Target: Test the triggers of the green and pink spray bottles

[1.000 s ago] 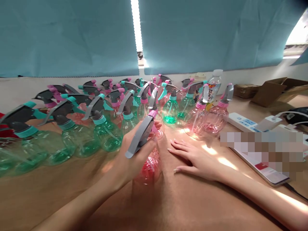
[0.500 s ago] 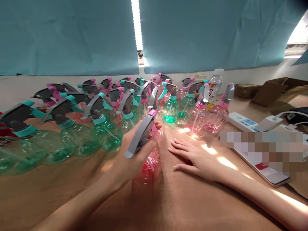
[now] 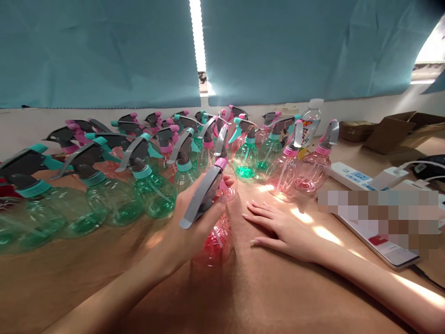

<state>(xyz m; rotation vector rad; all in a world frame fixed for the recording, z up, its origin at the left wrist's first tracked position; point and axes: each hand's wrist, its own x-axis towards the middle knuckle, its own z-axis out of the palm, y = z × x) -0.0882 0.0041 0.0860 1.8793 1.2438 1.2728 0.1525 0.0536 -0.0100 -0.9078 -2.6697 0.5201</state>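
Observation:
A pink spray bottle [image 3: 216,243] with a grey and pink spray head stands on the brown table [image 3: 222,301], nearest to me. My left hand [image 3: 194,218] is wrapped round its neck and trigger, and hides part of them. My right hand [image 3: 274,227] lies flat on the table to the right of the bottle, fingers spread, holding nothing. Just left of my left hand stands a green spray bottle [image 3: 158,197]. Beyond my hands are a small green bottle [image 3: 246,160] and a pink bottle [image 3: 283,171].
Several more green and pink spray bottles fill the left and back. A clear drink bottle [image 3: 311,123] is behind on the right. Further right are an open cardboard box [image 3: 389,134], a white power strip [image 3: 351,176] with plugs, and a phone [image 3: 378,246] with a cable.

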